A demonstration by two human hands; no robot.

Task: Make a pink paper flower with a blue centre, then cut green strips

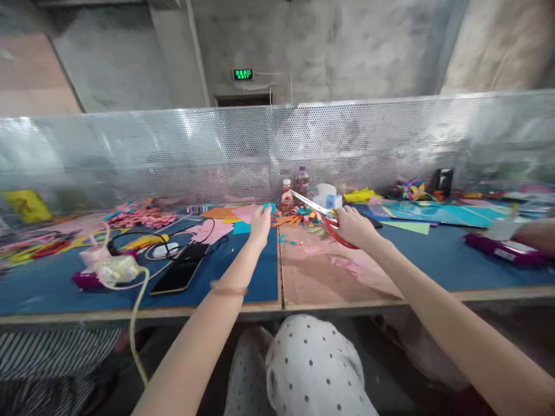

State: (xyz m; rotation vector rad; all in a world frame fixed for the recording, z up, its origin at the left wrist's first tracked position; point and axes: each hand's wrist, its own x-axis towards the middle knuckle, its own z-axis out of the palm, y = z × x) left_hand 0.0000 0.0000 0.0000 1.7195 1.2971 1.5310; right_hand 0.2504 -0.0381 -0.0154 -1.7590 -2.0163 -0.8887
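My left hand (260, 222) reaches out over the table and pinches a small turquoise paper piece (269, 207). My right hand (353, 226) is closed round the red handles of a pair of scissors (318, 209), whose silver blades point left and up toward the turquoise piece. Small colourful paper scraps (303, 222) lie on the table between and just beyond my two hands. A brown board (312, 277) lies under my right hand, with pink paper (364, 271) on it.
A black phone (180, 274) with cables lies left on the blue table (52, 286). Two small bottles (292, 190) stand by a perforated metal screen (173, 150). Teal sheets (437, 214) and a purple case (505, 249) lie right. Another person's forearm (537, 234) rests at the far right.
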